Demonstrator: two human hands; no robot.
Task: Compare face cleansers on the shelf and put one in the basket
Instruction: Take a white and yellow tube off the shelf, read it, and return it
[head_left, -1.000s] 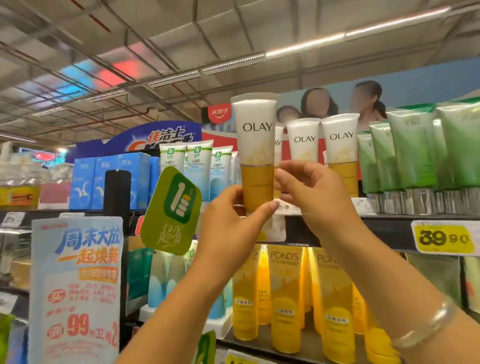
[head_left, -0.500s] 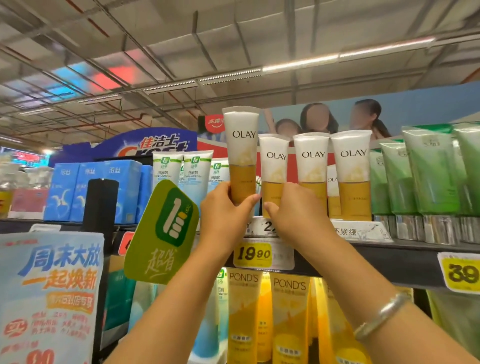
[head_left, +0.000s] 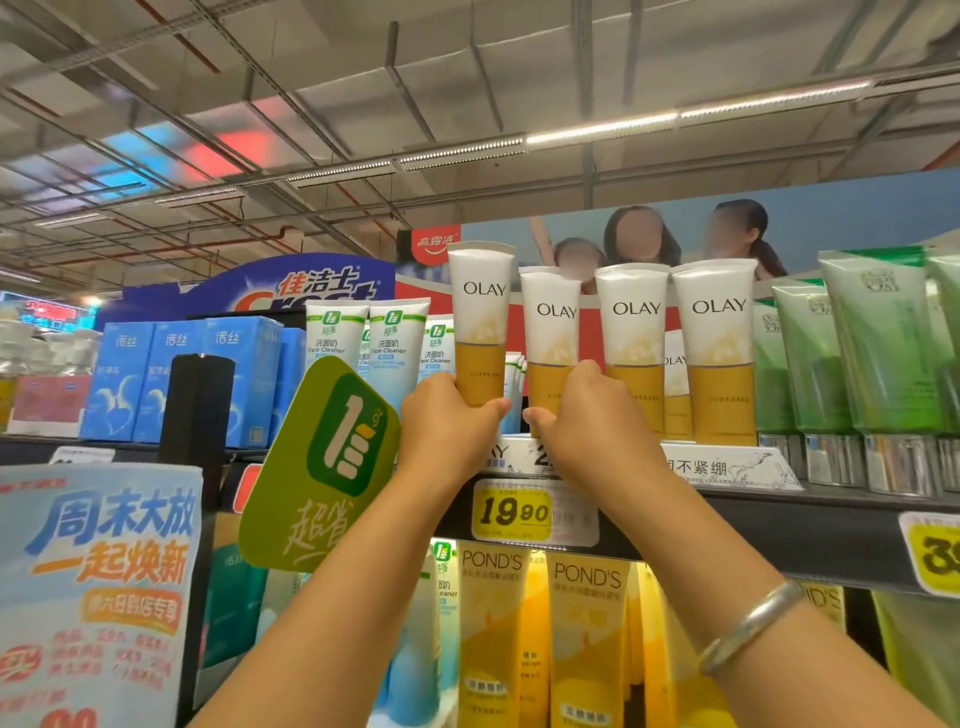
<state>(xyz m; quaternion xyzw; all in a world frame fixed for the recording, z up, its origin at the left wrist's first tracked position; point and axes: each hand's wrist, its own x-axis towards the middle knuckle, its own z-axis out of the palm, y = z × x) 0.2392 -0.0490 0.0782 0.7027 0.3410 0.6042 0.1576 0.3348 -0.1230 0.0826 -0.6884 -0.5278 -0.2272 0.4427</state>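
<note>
Dark top shelf: upright Olay tubes, green tubes, blue boxes, Face Cleaner tubes.

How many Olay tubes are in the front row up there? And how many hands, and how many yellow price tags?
Olay tubes, front row: 4
Hands: 2
Yellow price tags: 2
Total: 8

Both arms raised, left hand fingers curled in a grip, right hand curled likewise, bangled wrist
</note>
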